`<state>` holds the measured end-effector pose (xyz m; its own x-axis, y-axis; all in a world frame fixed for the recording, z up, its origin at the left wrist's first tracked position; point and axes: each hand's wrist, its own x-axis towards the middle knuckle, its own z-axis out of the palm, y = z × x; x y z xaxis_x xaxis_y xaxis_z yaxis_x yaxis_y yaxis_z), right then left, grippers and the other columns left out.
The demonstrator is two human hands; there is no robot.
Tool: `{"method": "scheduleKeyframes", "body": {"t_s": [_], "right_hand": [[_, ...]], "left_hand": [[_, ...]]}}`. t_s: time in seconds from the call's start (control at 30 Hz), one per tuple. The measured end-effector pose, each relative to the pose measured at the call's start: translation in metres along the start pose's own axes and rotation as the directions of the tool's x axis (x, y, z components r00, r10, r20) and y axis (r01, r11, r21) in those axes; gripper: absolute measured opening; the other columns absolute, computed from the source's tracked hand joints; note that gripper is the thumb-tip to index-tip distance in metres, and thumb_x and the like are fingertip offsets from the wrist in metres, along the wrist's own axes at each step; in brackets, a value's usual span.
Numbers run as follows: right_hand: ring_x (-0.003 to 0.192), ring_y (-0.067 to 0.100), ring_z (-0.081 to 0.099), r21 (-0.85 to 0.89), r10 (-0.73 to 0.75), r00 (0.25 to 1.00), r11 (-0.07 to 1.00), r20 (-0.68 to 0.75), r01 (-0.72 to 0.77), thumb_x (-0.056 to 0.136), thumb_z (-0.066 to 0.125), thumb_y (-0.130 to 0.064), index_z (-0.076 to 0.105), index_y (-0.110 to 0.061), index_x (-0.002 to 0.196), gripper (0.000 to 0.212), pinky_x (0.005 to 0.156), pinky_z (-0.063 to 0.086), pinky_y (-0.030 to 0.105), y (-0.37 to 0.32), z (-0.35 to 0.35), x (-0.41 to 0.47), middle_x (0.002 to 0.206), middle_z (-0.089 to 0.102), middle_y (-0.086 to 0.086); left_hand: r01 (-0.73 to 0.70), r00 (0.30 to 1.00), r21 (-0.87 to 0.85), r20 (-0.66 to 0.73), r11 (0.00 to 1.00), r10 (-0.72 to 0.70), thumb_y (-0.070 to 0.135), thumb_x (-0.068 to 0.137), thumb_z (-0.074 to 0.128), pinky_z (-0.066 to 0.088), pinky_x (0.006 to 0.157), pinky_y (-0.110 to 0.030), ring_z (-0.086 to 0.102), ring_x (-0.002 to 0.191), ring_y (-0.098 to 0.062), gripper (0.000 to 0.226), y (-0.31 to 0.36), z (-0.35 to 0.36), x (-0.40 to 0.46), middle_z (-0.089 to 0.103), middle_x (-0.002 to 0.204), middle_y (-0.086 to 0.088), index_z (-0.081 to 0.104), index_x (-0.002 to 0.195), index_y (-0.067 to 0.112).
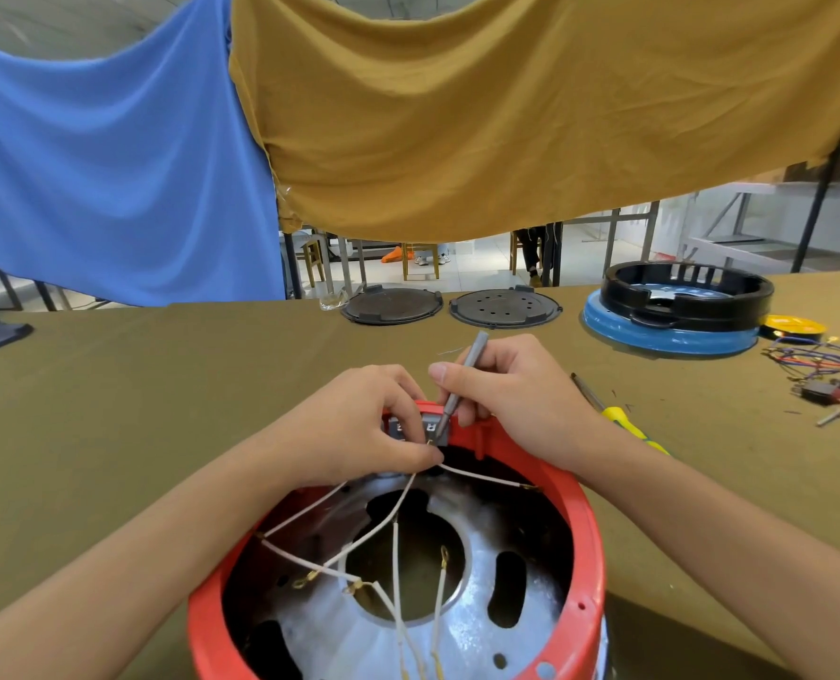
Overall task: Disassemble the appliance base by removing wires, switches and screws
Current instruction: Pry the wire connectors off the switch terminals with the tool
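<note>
Red appliance base point(586, 571) being stripped at the near edge of the desk point(163, 385).

A grey switch block point(420, 427) on the far rim is pinched by the left hand point(359, 429), while a slim grey screwdriver point(460, 385) is gripped by the right hand point(511, 390), tip on the block. Several white wires point(393, 542) are seen loose inside; judged midway, the switch not yet freed.

Glossy red plastic base point(586, 547), seemingly.
</note>
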<state>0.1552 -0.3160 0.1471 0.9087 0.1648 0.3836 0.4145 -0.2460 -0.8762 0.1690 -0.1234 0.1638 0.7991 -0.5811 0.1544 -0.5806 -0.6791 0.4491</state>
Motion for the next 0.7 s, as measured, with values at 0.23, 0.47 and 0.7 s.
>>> {"method": "scheduleKeyframes", "body": {"t_s": [0.23,0.47,0.7], "right_hand": [[0.051,0.006,0.061,0.007,-0.028,0.999,1.000,-0.024,0.028,0.095,0.067,-0.022,0.071,-0.008,0.072,0.027,0.056,0.045,0.012,0.000,0.001,0.000,0.057,0.065,0.004],[0.055,0.011,0.062,0.059,-0.074,0.995,0.995,-0.073,0.079,0.097,0.064,-0.024,0.071,-0.006,0.075,0.029,0.058,0.047,0.018,0.001,0.000,-0.002,0.060,0.066,0.006],[0.052,0.009,0.053,0.107,-0.223,0.971,0.967,-0.091,0.232,0.100,0.055,-0.024,0.068,-0.006,0.090,0.025,0.057,0.044,0.018,-0.003,0.001,-0.004,0.055,0.060,0.002]], "left_hand": [[-0.001,1.000,-0.004,0.000,1.000,0.001,0.041,0.077,0.080,0.049,0.094,-0.035,0.058,0.097,0.004,0.014,-0.001,0.000,0.000,0.059,0.104,0.023,0.076,0.068,0.030],[0.004,1.000,-0.146,-0.009,0.989,-0.005,0.050,0.068,0.079,0.049,0.097,-0.036,0.064,0.096,0.003,0.021,-0.003,-0.006,-0.001,0.064,0.105,0.027,0.077,0.065,0.030],[0.020,0.973,-0.548,-0.182,0.836,-0.142,0.048,0.070,0.078,0.051,0.084,-0.033,0.068,0.082,-0.015,0.030,-0.003,-0.011,-0.006,0.074,0.089,-0.005,0.079,0.079,0.020]]}}
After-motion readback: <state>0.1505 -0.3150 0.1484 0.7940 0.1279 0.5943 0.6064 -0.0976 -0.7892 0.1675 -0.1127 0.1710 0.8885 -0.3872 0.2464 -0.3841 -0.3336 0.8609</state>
